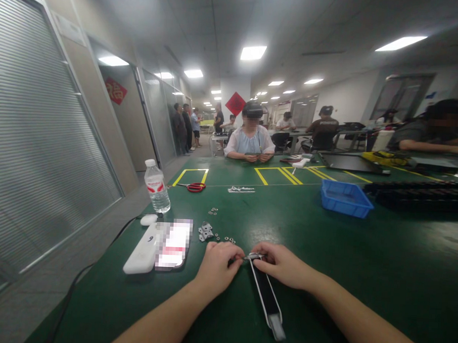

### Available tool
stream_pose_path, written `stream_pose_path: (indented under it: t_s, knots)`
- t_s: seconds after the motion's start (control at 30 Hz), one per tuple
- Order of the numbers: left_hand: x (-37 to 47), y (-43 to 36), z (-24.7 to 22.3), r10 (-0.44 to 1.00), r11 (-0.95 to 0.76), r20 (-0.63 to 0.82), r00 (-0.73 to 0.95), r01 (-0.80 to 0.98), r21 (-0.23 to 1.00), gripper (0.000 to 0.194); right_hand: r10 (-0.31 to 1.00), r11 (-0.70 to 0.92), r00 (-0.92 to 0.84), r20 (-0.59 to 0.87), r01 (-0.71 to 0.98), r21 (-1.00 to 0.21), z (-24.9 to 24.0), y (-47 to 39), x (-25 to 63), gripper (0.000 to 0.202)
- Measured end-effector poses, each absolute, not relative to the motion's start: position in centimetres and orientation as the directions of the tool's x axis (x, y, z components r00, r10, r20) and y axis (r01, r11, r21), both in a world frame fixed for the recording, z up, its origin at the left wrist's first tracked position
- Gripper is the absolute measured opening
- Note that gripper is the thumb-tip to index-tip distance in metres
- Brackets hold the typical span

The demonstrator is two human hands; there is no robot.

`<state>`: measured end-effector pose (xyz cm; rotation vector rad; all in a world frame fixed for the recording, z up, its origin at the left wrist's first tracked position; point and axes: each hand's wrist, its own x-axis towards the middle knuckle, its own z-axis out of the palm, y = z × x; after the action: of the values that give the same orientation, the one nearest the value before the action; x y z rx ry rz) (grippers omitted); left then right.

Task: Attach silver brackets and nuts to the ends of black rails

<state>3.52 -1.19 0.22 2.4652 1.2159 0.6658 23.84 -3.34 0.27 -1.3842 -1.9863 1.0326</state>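
Observation:
A flat black strip with pale edges [266, 293] lies on the green table [362, 258], running from my hands back toward me. My left hand [218, 264] pinches something small against the strip's far metal end [254, 256]. My right hand [281, 265] grips that same end from the other side. Just beyond my left hand lie a small metal bracket [205, 231] and several loose nuts or washers [224, 238].
A phone [173, 243], a white power bank [142, 249] and a water bottle [157, 186] stand left. Farther off are red scissors [196, 187], a blue bin [344, 198] and black parts at right [418, 192]. A person sits opposite [250, 139]; another is at right.

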Motion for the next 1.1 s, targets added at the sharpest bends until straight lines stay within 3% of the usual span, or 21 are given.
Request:
stream_pose_path:
  t_s: [0.43, 0.83, 1.1]
  knots:
    - [3.36, -1.18, 0.16, 0.824, -0.566, 0.310, 0.474, 0.668, 0.484, 0.019, 0.937, 0.193, -0.349, -0.031, 0.587, -0.786, 0.61, -3.52, 23.85, 0.016]
    - [3.24, -0.43, -0.63, 0.867, -0.496, 0.300, 0.399, 0.618, 0.610, 0.017, 0.938, 0.207, -0.346, -0.016, 0.599, -0.774, 0.34, -3.37, 23.96, 0.016]
    - [3.33, -0.50, -0.61, 0.864, -0.502, 0.287, 0.415, 0.647, 0.575, 0.018, 0.935, 0.218, -0.355, -0.010, 0.597, -0.772, 0.33, -3.43, 24.02, 0.016]
